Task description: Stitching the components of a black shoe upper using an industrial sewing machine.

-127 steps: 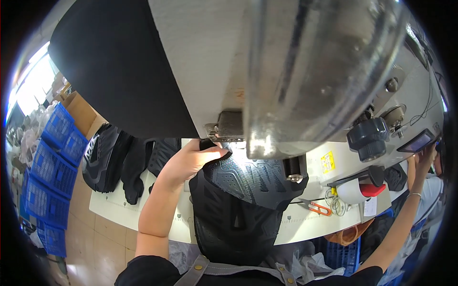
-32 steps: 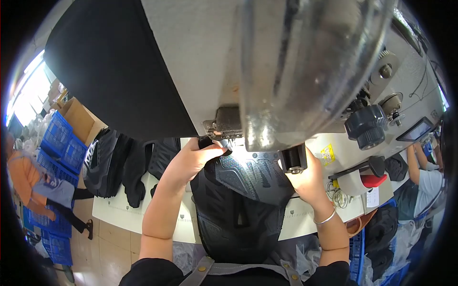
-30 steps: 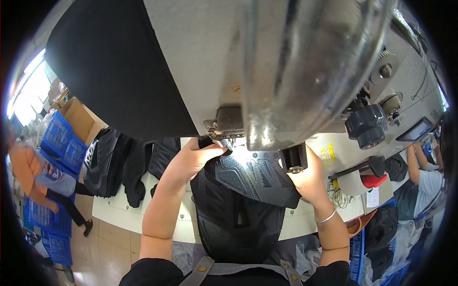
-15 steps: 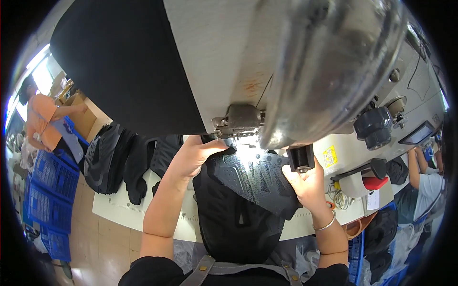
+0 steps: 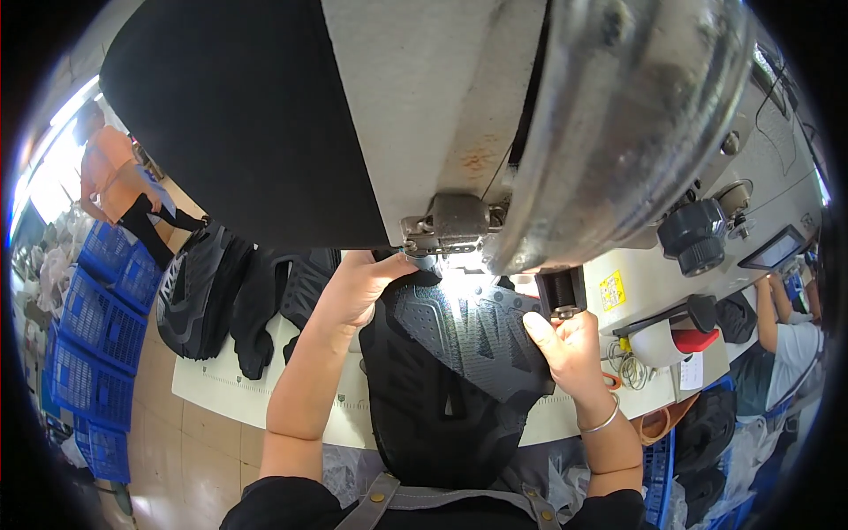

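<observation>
A black shoe upper (image 5: 473,344) with a raised, textured pattern lies under the lit needle area of a sewing machine (image 5: 442,106). My left hand (image 5: 358,291) pinches its left edge close to the presser foot (image 5: 455,243), the fingertips partly hidden by the machine. My right hand (image 5: 570,349) grips the upper's right side, thumb on top, just below a black cylinder-shaped machine part (image 5: 561,291). A further black upper part (image 5: 442,433) hangs over the table's near edge toward me. The stitching point is washed out by glare.
Several black uppers (image 5: 208,296) are piled on the white table (image 5: 225,380) at left. Blue crates (image 5: 93,318) stand on the floor beyond, near a person in orange (image 5: 115,168). To the right are a dark knob (image 5: 693,234), a small screen (image 5: 773,247), cables (image 5: 632,371) and another seated person (image 5: 791,362).
My right hand has slid slightly down along the upper; my left hand keeps nearly the same place. The machine appears slightly farther right. The person in orange has turned and moved away from the cardboard box.
</observation>
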Demonstrator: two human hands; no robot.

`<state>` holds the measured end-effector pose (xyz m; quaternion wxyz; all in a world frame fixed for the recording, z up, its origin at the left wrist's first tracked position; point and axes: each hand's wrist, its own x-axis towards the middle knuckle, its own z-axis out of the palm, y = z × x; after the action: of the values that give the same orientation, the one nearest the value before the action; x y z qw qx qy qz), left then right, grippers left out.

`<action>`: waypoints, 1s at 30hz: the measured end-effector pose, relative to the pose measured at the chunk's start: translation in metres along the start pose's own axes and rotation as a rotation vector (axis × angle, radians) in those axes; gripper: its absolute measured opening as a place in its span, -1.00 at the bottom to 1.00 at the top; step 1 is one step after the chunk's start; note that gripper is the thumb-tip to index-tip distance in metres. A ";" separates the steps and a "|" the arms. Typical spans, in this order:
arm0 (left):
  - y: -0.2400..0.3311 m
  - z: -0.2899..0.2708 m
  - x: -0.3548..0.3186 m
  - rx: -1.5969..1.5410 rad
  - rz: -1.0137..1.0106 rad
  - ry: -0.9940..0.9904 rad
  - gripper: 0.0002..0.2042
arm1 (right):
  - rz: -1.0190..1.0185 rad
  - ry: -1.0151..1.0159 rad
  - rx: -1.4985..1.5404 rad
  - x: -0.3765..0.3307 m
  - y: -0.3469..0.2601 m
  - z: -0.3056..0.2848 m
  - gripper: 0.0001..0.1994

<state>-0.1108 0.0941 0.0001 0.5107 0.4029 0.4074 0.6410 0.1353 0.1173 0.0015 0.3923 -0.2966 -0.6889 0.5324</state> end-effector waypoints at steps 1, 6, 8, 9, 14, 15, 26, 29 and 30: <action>0.000 0.000 0.000 -0.003 0.025 0.011 -0.73 | 0.015 -0.003 0.001 -0.001 0.000 0.000 -0.72; 0.000 0.001 0.000 -0.018 0.070 0.022 -0.73 | 0.010 0.008 0.115 -0.007 0.012 0.005 -0.71; -0.001 0.000 0.000 -0.015 0.073 0.020 -0.73 | 0.016 0.004 0.129 -0.008 0.014 0.007 -0.71; -0.001 0.001 -0.001 -0.027 0.082 0.034 -0.73 | -0.013 0.034 0.130 -0.009 0.012 0.011 -0.72; 0.003 0.004 -0.004 0.004 0.083 0.087 -0.72 | -0.031 0.032 0.072 -0.014 0.013 0.011 -0.73; 0.003 0.003 -0.003 0.003 0.081 0.078 -0.72 | -0.029 0.029 0.039 -0.015 0.010 0.011 -0.73; -0.003 -0.001 -0.002 -0.030 0.111 0.059 -0.69 | 0.033 -0.025 0.142 -0.022 0.009 0.020 -0.73; -0.003 -0.001 -0.002 -0.027 0.099 0.059 -0.71 | 0.048 -0.034 0.155 -0.022 0.009 0.020 -0.72; -0.003 0.000 -0.002 -0.029 0.100 0.042 -0.72 | 0.052 -0.035 0.153 -0.022 0.009 0.020 -0.72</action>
<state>-0.1099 0.0925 -0.0029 0.4752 0.4017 0.3883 0.6798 0.1297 0.0918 -0.0141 0.3878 -0.2742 -0.6449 0.5987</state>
